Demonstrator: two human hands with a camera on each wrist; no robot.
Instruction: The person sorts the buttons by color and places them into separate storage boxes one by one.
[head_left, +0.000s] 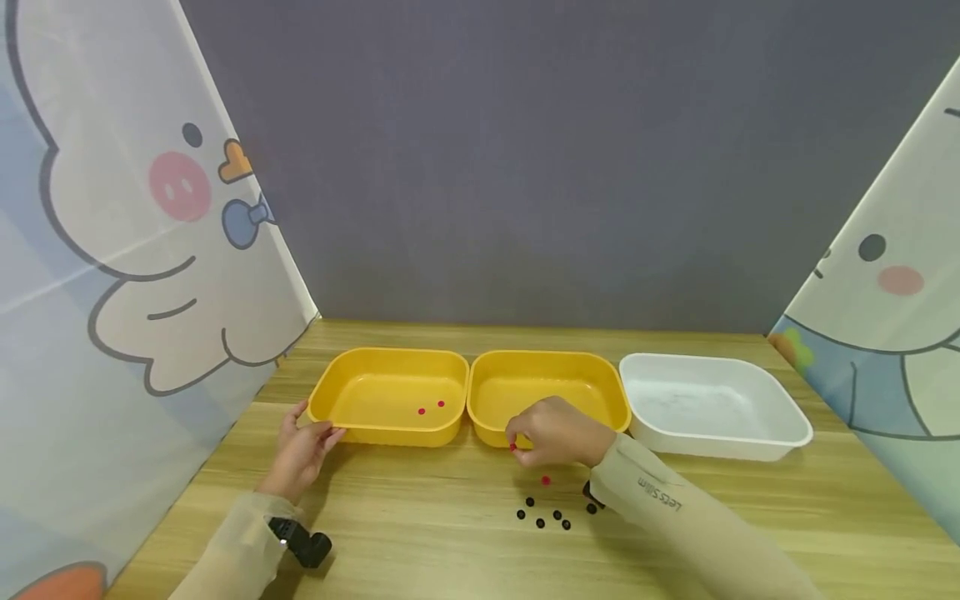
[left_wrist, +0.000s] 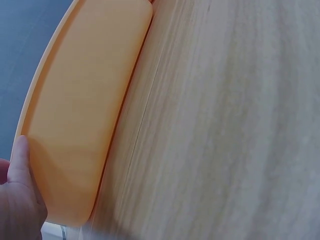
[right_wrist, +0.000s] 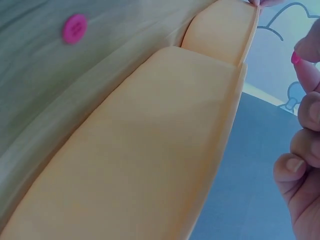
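Note:
My left hand (head_left: 298, 454) grips the near left corner of the left yellow tray (head_left: 386, 435), its thumb (left_wrist: 20, 162) against the outer wall. Two pink buttons (head_left: 422, 411) lie on that tray's floor. Thumb and forefinger of my right hand (head_left: 557, 432) pinch another pink button (right_wrist: 295, 57) at the near rim of the middle yellow tray (right_wrist: 150, 125); its other fingers are curled. One more pink button (right_wrist: 75, 28), with small holes in its face, lies on the table in front of the middle tray. Several black buttons (head_left: 557, 515) are scattered nearer to me.
A white tray (head_left: 716, 446) stands to the right of the yellow ones, all three in a row on the wooden table (head_left: 420, 533). Behind rises a grey panel (head_left: 525, 167), with cartoon-printed cloths (head_left: 150, 317) at both sides. A black wrist camera (head_left: 303, 543) sits on my left sleeve.

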